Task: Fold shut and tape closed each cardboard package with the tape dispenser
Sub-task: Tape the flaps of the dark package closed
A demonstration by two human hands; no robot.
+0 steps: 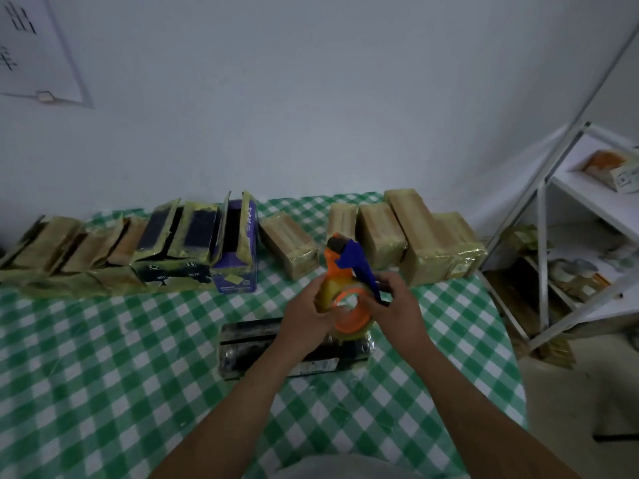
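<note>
orange and blue tape dispenser [347, 267] held above the middle of the desk [103, 375], left grip [306, 307] curled round its tape roll, right grip [396, 302] closed round the blue handle, black package [254, 344] flat beneath, open packages [173, 243] along the far edge's left, taped packages [415, 236] right

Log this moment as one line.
left hand: holds tape dispenser | right hand: grips its handle | black package: on table, below hands

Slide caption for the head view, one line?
Left hand and right hand hold the tape dispenser above a black package on the checked table; more packages stand behind.
</note>
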